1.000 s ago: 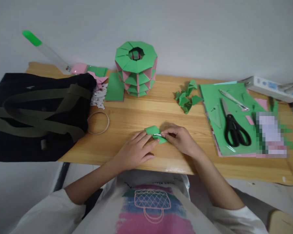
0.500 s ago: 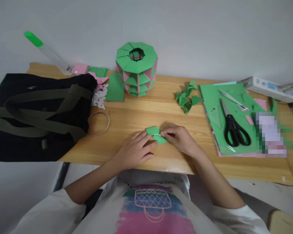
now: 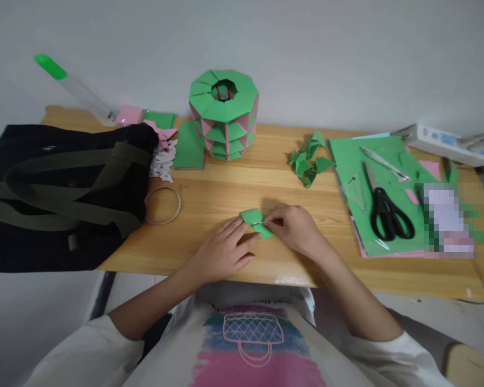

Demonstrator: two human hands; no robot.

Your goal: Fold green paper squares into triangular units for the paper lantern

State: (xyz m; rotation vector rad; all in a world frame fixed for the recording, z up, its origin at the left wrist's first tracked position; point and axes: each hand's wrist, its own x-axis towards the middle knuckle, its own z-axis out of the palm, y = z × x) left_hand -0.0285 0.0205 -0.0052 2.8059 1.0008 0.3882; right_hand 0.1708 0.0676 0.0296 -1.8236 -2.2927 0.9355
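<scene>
Together, left hand (image 3: 222,251) and right hand (image 3: 293,230) pinch green paper piece (image 3: 256,221).

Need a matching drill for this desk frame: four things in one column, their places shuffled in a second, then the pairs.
Things
1. scissors
2. black bag
3. round paper model
4. small green folded piece

Places
A. at the back of the wooden desk, near the wall
B. pinched between the left hand and the right hand
C. on the green sheets at the right
D. at the left end of the desk

Pairs: 1-C, 2-D, 3-A, 4-B
</scene>
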